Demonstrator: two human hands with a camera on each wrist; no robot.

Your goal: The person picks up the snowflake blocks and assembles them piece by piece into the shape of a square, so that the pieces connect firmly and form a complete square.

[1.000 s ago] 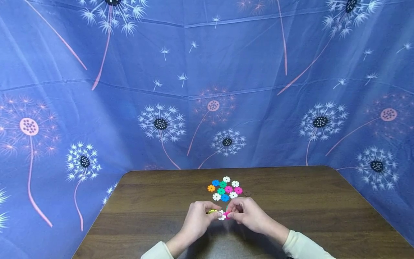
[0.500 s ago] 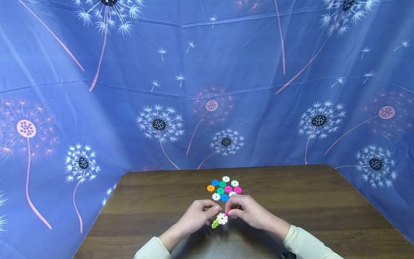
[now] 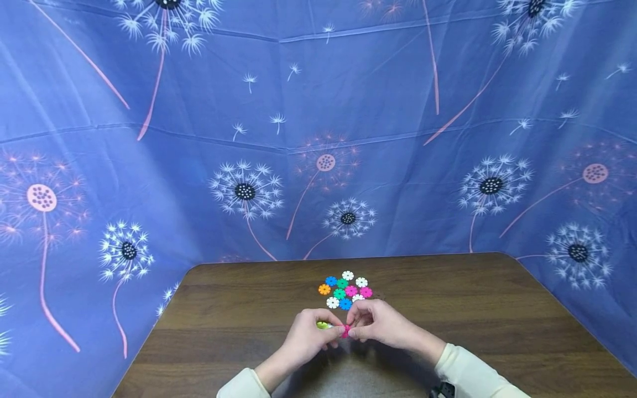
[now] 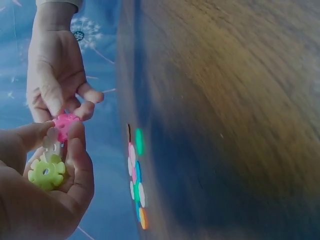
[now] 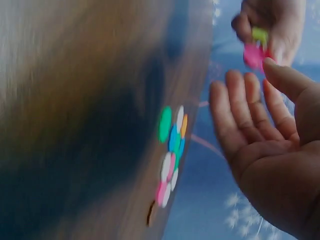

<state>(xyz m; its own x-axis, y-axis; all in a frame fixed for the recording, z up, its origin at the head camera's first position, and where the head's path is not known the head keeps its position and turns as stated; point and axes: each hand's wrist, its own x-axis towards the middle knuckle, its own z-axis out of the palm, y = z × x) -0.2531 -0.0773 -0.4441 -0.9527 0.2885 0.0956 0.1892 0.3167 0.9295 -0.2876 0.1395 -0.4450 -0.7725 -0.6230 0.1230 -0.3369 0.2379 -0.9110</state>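
Three notched plastic discs are linked in a chain between the two hands: a yellow-green disc (image 4: pixel 46 172), a white disc (image 4: pixel 51 143) and a pink disc (image 4: pixel 65 126). The left hand (image 3: pixel 304 333) pinches the chain near the joint of white and pink, with the yellow-green end lying inside its curled fingers. From the other side, the right hand (image 3: pixel 380 326) pinches the pink disc's edge between thumb and index finger, its remaining fingers loosely spread. In the head view the left thumb and fingers mostly cover the white disc.
Beyond the hands, loose discs lie flat on the wooden table (image 3: pixel 224 315), among them an orange disc (image 3: pixel 324 289) and a blue disc (image 3: pixel 345 304). A green disc (image 5: pixel 165 124) and a brown disc (image 5: pixel 151 213) lie nearby. A blue dandelion-print cloth (image 3: pixel 318 110) hangs behind.
Half a second ago the left fingers were off the chain, and it hung from the right hand with the white disc facing up. Now the left hand grips it again, the yellow-green end raised.
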